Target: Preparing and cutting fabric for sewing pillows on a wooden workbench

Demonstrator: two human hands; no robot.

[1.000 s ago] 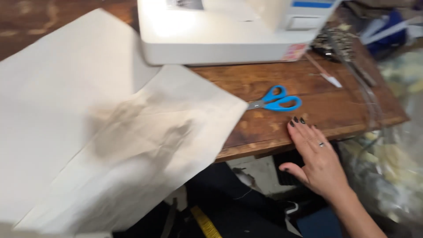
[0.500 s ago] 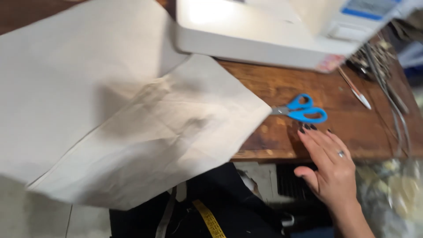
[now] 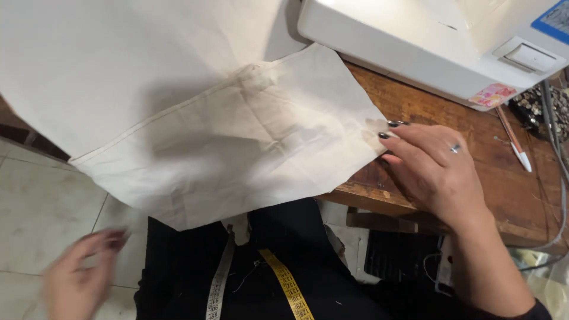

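A large cream cloth lies spread over a wooden table, with its near edge hanging off the front over my lap. My right hand is at the cloth's right corner, its dark-nailed fingertips pinching that corner on the tabletop. A ring sits on one finger. My left hand is blurred at the lower left, below the hanging cloth and above the floor tiles. Its fingers are apart and it holds nothing.
A white sewing machine stands at the back right of the table. A white pen lies to its right near a dark pile of small metal parts. A yellow and white tape measure hangs over my black clothing. Pale tiled floor at the left.
My right hand has moved left from the table's front edge onto the cloth's corner, and the blue scissors are no longer in sight. My left hand has come into view. The camera has moved closer.
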